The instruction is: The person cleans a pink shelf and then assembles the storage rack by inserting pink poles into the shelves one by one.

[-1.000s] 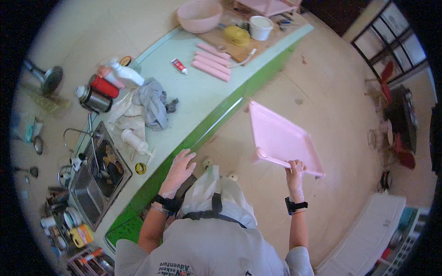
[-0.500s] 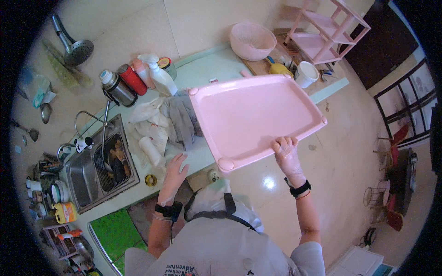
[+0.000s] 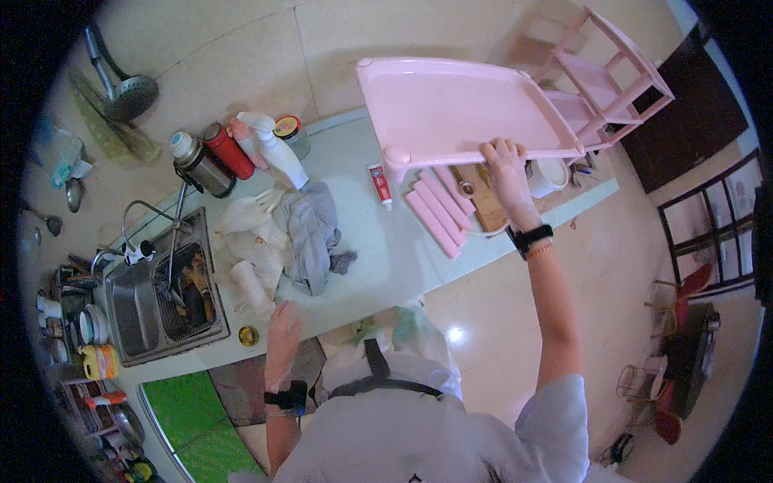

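My right hand (image 3: pixel 507 179), in a clear plastic glove, grips the near edge of a pink plastic shelf tray (image 3: pixel 475 109). The tray is held up over the far part of the counter, tilted, with rounded corner sockets showing. Several pink tubes (image 3: pixel 436 217) lie side by side on the counter just below it, near a red toothpaste tube (image 3: pixel 379 187). My left hand (image 3: pixel 283 334), also gloved, is at the counter's front edge with its fingers loosely extended and nothing in them. Close to it are a white cloth roll (image 3: pixel 251 286) and a grey cloth (image 3: pixel 310 233).
A pink rack (image 3: pixel 604 84) stands at the far right beside a white bucket (image 3: pixel 549 175) and a wooden board (image 3: pixel 487 201). Spray bottle (image 3: pixel 282 157), red flask (image 3: pixel 229 151) and steel thermos (image 3: pixel 201 165) line the wall. The sink (image 3: pixel 165 298) is at left.
My right hand has carried the pink tray away from me, toward the wall and rack, uncovering the pink tubes and toothpaste tube. The tray now hides the pink basket. My left hand has shifted slightly.
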Action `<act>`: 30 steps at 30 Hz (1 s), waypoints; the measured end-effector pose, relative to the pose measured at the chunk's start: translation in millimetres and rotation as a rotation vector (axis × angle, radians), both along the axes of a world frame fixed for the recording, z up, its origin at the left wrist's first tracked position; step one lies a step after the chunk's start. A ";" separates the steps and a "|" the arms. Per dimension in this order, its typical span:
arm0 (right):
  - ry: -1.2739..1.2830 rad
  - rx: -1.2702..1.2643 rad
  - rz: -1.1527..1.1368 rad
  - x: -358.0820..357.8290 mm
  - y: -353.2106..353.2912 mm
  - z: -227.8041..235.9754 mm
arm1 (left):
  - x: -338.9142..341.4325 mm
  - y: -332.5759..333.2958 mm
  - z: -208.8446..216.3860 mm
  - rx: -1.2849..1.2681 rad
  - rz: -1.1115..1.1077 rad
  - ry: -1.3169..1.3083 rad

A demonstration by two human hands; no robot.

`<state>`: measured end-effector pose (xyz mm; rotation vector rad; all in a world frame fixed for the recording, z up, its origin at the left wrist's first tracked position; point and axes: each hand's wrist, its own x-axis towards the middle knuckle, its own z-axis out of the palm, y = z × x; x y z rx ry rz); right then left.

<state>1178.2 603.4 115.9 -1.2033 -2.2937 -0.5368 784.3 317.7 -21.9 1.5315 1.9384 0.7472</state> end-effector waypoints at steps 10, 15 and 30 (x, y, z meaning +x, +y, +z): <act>-0.010 0.015 0.058 38.7 159.7 -45.9 | 85.6 -6.9 -11.1 -0.133 0.338 0.061; -0.136 -0.093 0.065 59.9 190.0 -87.4 | 126.2 -8.0 -12.7 -0.089 0.365 0.070; 0.032 -0.288 0.115 93.3 186.7 -110.5 | 141.0 39.7 7.9 -0.060 0.237 0.045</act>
